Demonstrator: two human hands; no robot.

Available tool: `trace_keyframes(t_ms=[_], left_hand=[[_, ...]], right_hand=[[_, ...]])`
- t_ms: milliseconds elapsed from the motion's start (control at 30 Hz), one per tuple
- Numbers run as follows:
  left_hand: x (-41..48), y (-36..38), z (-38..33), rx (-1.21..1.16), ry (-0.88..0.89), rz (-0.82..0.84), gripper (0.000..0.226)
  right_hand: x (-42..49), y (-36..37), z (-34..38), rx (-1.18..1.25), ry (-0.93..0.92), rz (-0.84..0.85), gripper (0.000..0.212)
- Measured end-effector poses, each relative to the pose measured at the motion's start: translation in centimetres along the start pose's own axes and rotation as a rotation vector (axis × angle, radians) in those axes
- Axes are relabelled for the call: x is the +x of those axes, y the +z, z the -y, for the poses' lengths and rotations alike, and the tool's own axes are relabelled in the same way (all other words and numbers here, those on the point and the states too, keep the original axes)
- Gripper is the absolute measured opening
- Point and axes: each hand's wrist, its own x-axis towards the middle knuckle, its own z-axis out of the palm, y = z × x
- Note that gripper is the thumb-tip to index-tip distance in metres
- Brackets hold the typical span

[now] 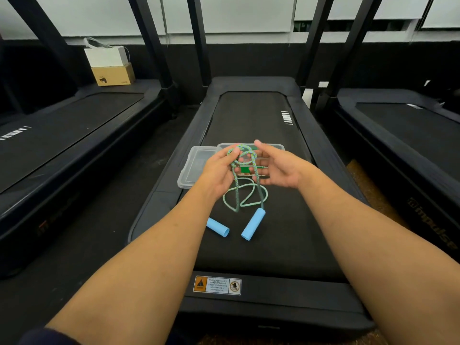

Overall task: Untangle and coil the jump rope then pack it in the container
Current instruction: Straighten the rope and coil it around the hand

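A green jump rope (245, 195) with two light-blue handles lies partly on the black treadmill belt (273, 245). One handle (218, 227) rests below my left wrist, the other (253, 223) beside it to the right. My left hand (219, 168) pinches a raised tangle of rope between thumb and fingers. Strands hang from it down to loose loops on the belt. My right hand (276, 168) is beside the tangle, fingers spread and touching the strands. Behind my hands stands a clear plastic container (271, 147), with its clear lid (191, 170) lying to its left.
The belt sits between raised black side rails (159, 195). Two more treadmills flank it left and right, with dark floor gaps between. Black uprights rise at the far end. Cardboard boxes (113, 70) stand at the back left. A warning sticker (217, 285) marks the near end.
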Motion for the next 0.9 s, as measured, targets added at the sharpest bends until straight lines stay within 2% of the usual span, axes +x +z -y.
trace_keyframes(t_ms=[100, 167, 233, 367, 433, 533, 667, 833, 900], left_hand=[[0.0, 0.2, 0.2, 0.069, 0.0, 0.017, 0.027], [0.1, -0.2, 0.4, 0.103, -0.014, 0.028, 0.022], [0.1, -0.4, 0.6, 0.143, -0.027, 0.03, 0.019], [-0.1, 0.0, 0.9, 0.278, -0.043, 0.034, 0.019], [-0.1, 0.2, 0.9, 0.329, -0.038, 0.03, 0.019], [-0.2, -0.3, 0.8, 0.363, -0.041, 0.02, 0.021], [-0.1, -0.9, 0.6, 0.399, -0.048, 0.021, 0.02], [-0.5, -0.6, 0.6, 0.416, -0.052, 0.032, 0.018], [-0.6, -0.7, 0.7, 0.404, -0.054, 0.044, 0.017]], right_hand=[[-0.5, 0.0, 0.1, -0.097, 0.047, 0.074, 0.02], [-0.4, 0.2, 0.1, -0.108, 0.041, 0.018, 0.011], [-0.1, -0.1, 0.0, 0.011, 0.015, -0.066, 0.009], [0.4, -0.9, 0.0, 0.312, -0.053, -0.135, 0.021], [0.7, -1.2, -0.2, 0.361, -0.134, -0.16, 0.023], [0.6, -2.2, -0.9, -0.027, -0.241, -0.225, 0.026], [-0.2, -2.7, -1.2, -0.634, -0.225, -0.231, 0.023], [-0.1, -2.6, -1.2, -0.772, -0.073, -0.026, 0.04], [-0.1, -2.6, -1.0, -0.811, -0.054, -0.023, 0.028]])
